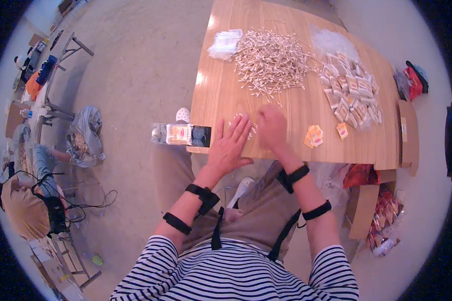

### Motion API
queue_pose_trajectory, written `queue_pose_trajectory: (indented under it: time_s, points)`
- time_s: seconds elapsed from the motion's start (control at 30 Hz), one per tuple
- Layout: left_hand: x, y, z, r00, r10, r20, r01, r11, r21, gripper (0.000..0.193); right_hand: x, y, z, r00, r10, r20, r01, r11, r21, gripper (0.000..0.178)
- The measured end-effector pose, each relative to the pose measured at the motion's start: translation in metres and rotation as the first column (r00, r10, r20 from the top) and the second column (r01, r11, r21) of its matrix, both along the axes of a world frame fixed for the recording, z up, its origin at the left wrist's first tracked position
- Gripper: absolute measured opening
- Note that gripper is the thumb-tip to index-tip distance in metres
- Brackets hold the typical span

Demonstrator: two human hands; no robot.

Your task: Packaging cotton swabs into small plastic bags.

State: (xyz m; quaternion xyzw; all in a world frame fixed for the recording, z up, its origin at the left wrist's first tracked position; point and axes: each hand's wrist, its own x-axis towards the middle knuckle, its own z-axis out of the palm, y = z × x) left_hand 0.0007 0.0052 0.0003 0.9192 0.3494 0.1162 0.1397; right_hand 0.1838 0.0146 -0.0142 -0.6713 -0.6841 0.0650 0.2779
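My left hand [230, 145] lies flat near the table's front edge, its fingers stretched out over a few white-tipped cotton swabs [253, 131]. Just to the right is my right hand [272, 126], its fingers curled in and slightly blurred; what they hold, if anything, is hidden. Beyond both hands spreads a big loose heap of cotton swabs [271, 60]. Several orange and white cards [314, 136] lie right of my right hand, with one more card [342, 131] beside them. At the table's left corner, a clear packet of swabs [179, 134] sits on something dark.
Filled swab packets [354, 90] are piled at the table's right, below a clear plastic sheet [332, 42]. Clear bags [225, 44] lie at the far left of the wooden table [213, 95]. Cardboard boxes [362, 210] stand below right. Another person [30, 205] works at far left.
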Motion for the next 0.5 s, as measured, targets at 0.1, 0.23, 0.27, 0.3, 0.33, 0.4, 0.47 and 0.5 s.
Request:
queue_pose_trajectory:
  time_s: [0.1, 0.23, 0.27, 0.3, 0.33, 0.4, 0.47, 0.5]
  points:
    - [0.002, -0.002, 0.001, 1.0, 0.001, -0.005, -0.001, 1.0, -0.004, 0.121, 0.014, 0.028, 0.01, 0.935, -0.35, 0.051, 0.348, 0.936, 0.042, 0.011]
    - [0.002, -0.002, -0.002, 1.0, 0.004, -0.009, -0.004, 1.0, 0.013, 0.121, 0.032, 0.054, 0.005, 0.905, -0.414, 0.1, 0.412, 0.91, 0.034, 0.01]
    - [0.003, -0.002, -0.004, 1.0, -0.002, -0.001, 0.002, 1.0, 0.009, 0.121, 0.041, 0.057, -0.003, 0.915, -0.399, 0.061, 0.4, 0.917, 0.004, 0.006]
    - [0.003, -0.002, -0.003, 1.0, 0.002, -0.003, -0.002, 1.0, 0.007, 0.121, 0.045, 0.058, -0.005, 0.917, -0.395, 0.06, 0.396, 0.918, 0.001, 0.006]
    - [0.003, -0.002, -0.001, 1.0, 0.009, -0.015, -0.009, 1.0, 0.005, 0.121, 0.049, 0.058, -0.006, 0.916, -0.391, 0.086, 0.391, 0.92, 0.019, 0.006]
    - [0.003, -0.002, 0.0, 1.0, 0.016, -0.027, -0.015, 1.0, 0.003, 0.12, 0.055, 0.056, -0.008, 0.915, -0.388, 0.111, 0.386, 0.922, 0.036, 0.005]
    - [0.002, -0.003, 0.0, 1.0, 0.018, -0.022, -0.018, 1.0, 0.019, 0.12, 0.06, 0.053, -0.008, 0.918, -0.38, 0.114, 0.376, 0.925, 0.053, 0.006]
    - [0.002, -0.003, 0.0, 1.0, 0.018, -0.022, -0.017, 1.0, 0.019, 0.12, 0.06, 0.051, -0.005, 0.918, -0.381, 0.114, 0.377, 0.925, 0.053, 0.006]
